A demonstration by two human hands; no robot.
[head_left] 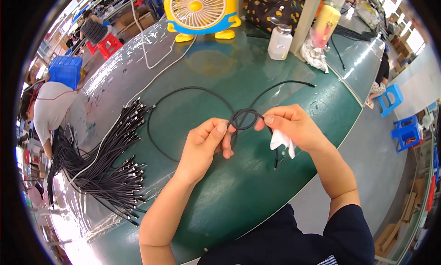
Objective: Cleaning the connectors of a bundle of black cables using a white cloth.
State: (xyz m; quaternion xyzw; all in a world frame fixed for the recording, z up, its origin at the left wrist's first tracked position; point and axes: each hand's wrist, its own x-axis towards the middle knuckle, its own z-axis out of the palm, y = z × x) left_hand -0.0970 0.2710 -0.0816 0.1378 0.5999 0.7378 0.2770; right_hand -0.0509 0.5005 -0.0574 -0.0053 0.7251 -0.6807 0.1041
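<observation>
Currently we're pinching a slim, looped black cable (248, 110) with left-hand fingers (217, 134) and right-hand fingers (277, 123), above a glossy green desk (229, 187).

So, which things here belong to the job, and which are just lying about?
Seemingly the job:
black cable, looped between left hand and right hand
white cloth or tissue by the right hand
probably the pile of black cables

Apparently just about:
yellow-and-blue fan
white bottle
dark patterned bag
</observation>
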